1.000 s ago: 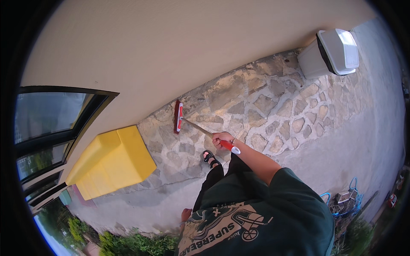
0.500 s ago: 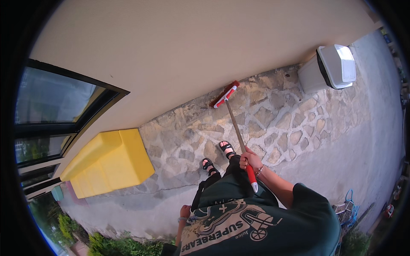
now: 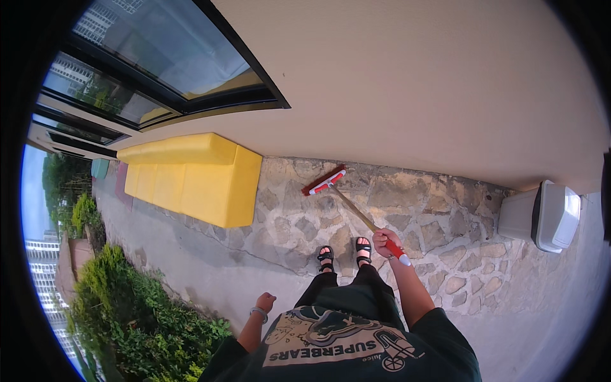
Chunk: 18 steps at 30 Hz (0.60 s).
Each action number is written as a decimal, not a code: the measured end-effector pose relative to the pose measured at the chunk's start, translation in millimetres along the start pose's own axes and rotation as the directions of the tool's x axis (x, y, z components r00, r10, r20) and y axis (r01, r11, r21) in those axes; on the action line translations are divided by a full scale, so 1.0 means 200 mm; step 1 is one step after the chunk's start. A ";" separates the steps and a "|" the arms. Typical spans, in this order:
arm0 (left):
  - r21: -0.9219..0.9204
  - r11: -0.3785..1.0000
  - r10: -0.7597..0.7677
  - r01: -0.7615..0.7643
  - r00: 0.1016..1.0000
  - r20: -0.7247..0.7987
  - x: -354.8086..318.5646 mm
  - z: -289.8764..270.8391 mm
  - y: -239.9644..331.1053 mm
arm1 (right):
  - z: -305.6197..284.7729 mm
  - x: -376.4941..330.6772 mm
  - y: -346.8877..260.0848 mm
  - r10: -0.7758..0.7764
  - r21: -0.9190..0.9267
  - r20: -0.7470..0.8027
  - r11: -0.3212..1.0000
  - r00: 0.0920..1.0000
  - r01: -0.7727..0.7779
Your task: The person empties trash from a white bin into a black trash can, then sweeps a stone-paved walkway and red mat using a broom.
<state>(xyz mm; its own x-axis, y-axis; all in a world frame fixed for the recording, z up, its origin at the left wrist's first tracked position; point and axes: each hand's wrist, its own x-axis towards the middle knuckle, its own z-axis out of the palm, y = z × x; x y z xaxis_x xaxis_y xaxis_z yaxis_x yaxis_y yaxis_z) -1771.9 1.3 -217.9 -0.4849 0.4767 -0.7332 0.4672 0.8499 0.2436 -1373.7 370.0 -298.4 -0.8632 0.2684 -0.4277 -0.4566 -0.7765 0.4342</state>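
My right hand (image 3: 385,240) is wrapped round the handle of a push broom (image 3: 354,209), just above its red and white grip end. The broom's red and white head (image 3: 325,181), with dark red bristles, rests on the stone paving (image 3: 394,191) close to the foot of the wall. The handle slants from the head down toward my right side. My left hand (image 3: 265,302) hangs at my left side with its fingers curled in and nothing visible in them; a band circles that wrist. My feet in black sandals (image 3: 326,258) stand on the paving.
A yellow bench (image 3: 191,184) stands along the wall (image 3: 414,95) at left, beneath dark-framed windows (image 3: 172,51). A grey-white lidded bin (image 3: 541,216) stands by the wall at right. Green shrubs (image 3: 140,305) grow beyond the concrete (image 3: 191,248) at lower left.
My view has turned left, bringing more of the bench, windows and shrubs into sight. The broom, still in my right hand, now slants more to the left. My left arm has swung farther out.
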 end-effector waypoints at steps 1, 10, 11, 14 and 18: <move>-0.020 0.999 -0.033 0.033 0.999 -0.033 -0.07 0.01 -0.09 | 0.02 -0.10 0.00 -0.031 0.006 -0.011 1.000 0.999 0.031; -0.034 0.995 -0.091 0.093 0.995 0.044 -0.24 0.37 -0.36 | -0.09 -1.17 -0.23 -0.535 -0.149 -0.239 0.845 0.811 0.513; -0.005 0.999 -0.041 0.041 0.998 0.056 -0.23 0.41 -0.41 | -0.07 -1.15 -0.21 -0.586 -0.297 -0.306 0.808 0.750 0.510; -0.141 0.979 -0.143 0.149 0.988 0.050 -0.24 0.45 -0.40 | -0.02 -1.09 -0.11 -0.772 -0.672 -0.364 0.605 0.522 0.427; -0.184 0.978 -0.107 0.102 0.994 -0.019 -0.33 0.46 -0.61 | 0.22 -0.97 0.37 -0.845 -0.870 -0.347 0.452 0.407 0.198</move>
<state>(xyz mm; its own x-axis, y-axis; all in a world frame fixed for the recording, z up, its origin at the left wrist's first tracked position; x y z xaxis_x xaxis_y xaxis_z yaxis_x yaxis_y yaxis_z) -1728.5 -154.2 -257.9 -0.5463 0.3873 -0.7427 0.2715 0.9207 0.2804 -1249.8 285.8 -147.8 0.1098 0.5679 -0.8157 -0.1892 -0.7937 -0.5781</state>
